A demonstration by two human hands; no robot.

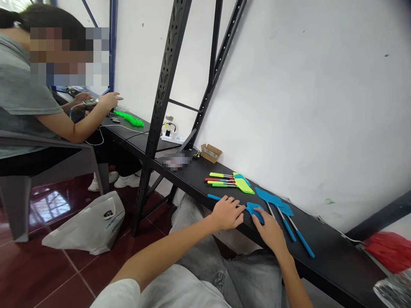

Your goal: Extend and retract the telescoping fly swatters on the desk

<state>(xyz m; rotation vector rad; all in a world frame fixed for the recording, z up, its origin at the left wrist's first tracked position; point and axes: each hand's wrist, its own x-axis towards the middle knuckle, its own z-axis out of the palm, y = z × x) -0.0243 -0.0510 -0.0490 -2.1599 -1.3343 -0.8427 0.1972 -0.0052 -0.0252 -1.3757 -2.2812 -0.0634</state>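
A blue fly swatter (256, 211) with a thin metal rod and blue handle lies along the front of the black table. My left hand (227, 212) is closed on its rod, near the handle. My right hand (270, 229) grips the flat blue head, covering part of it. To the right, two more blue fly swatters (269, 196) rest with their heads toward the wall, overlapping. Behind my left hand is a pile of fly swatters (243, 185) in yellow-green, green, red and blue.
A small open cardboard box (211, 153) and a blurred-out item (177, 161) stand farther left. A black metal post (157, 115) rises at the table's edge. A co-worker (25, 94) sits beyond it. A white bag (90, 224) lies on the floor; red plastic (390, 252) is far right.
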